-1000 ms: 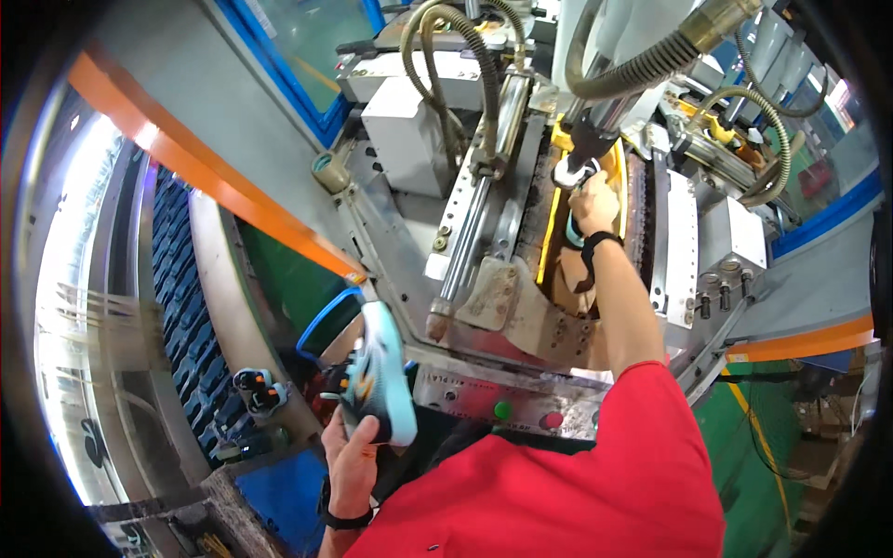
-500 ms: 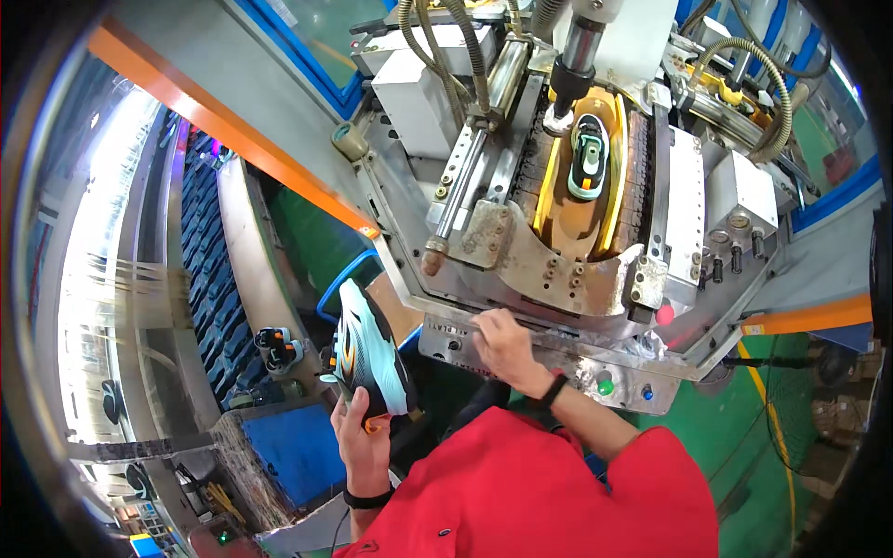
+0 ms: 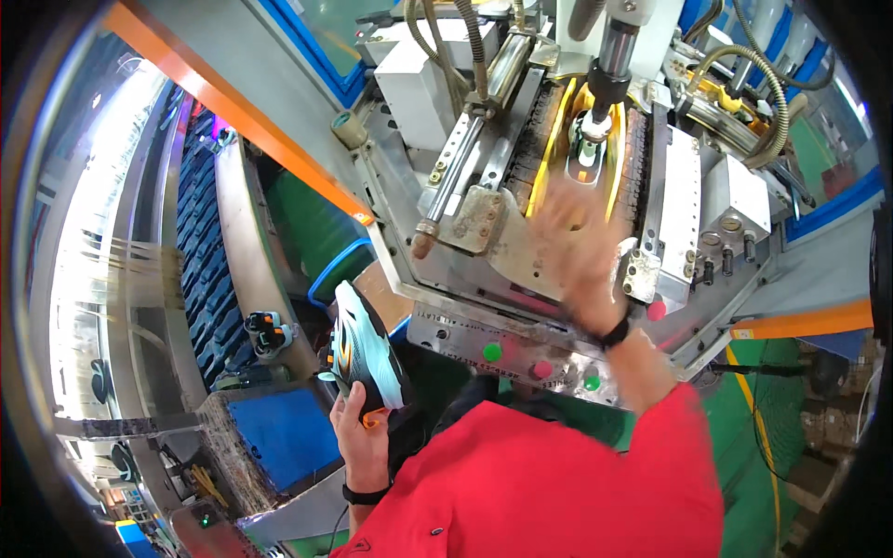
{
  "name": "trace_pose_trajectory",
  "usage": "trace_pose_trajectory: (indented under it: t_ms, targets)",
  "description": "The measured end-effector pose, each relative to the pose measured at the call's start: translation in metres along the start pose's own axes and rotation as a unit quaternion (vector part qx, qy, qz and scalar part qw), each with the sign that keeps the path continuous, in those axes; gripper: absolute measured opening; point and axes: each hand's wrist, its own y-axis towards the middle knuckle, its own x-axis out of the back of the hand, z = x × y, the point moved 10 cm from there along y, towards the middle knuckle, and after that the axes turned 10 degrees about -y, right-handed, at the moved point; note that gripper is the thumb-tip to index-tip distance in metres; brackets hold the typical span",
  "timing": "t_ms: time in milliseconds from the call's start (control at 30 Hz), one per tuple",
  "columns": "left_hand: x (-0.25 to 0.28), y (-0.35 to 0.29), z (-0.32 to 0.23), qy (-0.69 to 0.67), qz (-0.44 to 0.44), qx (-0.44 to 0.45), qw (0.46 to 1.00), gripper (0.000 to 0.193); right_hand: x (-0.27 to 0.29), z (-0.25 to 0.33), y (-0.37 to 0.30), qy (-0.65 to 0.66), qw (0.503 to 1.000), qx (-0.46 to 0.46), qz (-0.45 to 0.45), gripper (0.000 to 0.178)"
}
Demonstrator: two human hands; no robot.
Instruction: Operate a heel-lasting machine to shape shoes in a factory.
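At the lower left my left hand (image 3: 363, 437) grips a sneaker (image 3: 370, 349) by one end, thumb along its side. The sneaker is light blue and black with orange accents, held tilted with its other end pointing up. My right hand (image 3: 581, 246) reaches over the front of a pressing machine and is smeared by motion, so its fingers do not show clearly. Just beyond it a second sneaker (image 3: 584, 170) lies in the machine's tan and yellow cradle (image 3: 544, 172), partly hidden by the hand. A metal press rod (image 3: 614, 70) comes down over that sneaker.
A control panel (image 3: 446, 337) with green and red buttons runs along the machine's front edge. To the left, a dark ridged conveyor (image 3: 209, 251) lies beside a ledge carrying another shoe (image 3: 267, 333). A blue pad (image 3: 284, 437) is below it. An orange-edged frame post (image 3: 242, 116) stands between.
My right hand has moved from the control panel forward and right to the sneaker in the machine. The press rod now stands over that sneaker instead of beside it. My left hand keeps its sneaker.
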Motion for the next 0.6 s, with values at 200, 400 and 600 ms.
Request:
trace_pose_trajectory:
  t_ms: [200, 400, 600]
  targets:
    - [-0.011, 0.003, 0.013, 0.001, 0.01, 0.002, 1.0, 0.017, 0.116, -0.044, 0.281, -0.151, 0.962, -0.195, -0.117, 0.034]
    - [-0.009, -0.004, 0.025, -0.003, -0.006, 0.0, 1.0, 0.023, 0.106, -0.028, 0.277, 0.016, 0.988, -0.078, -0.128, 0.039]
    - [0.003, -0.031, 0.017, -0.015, -0.028, -0.033, 0.999, 0.024, 0.103, -0.013, 0.27, 0.051, 0.983, -0.026, -0.172, 0.05]
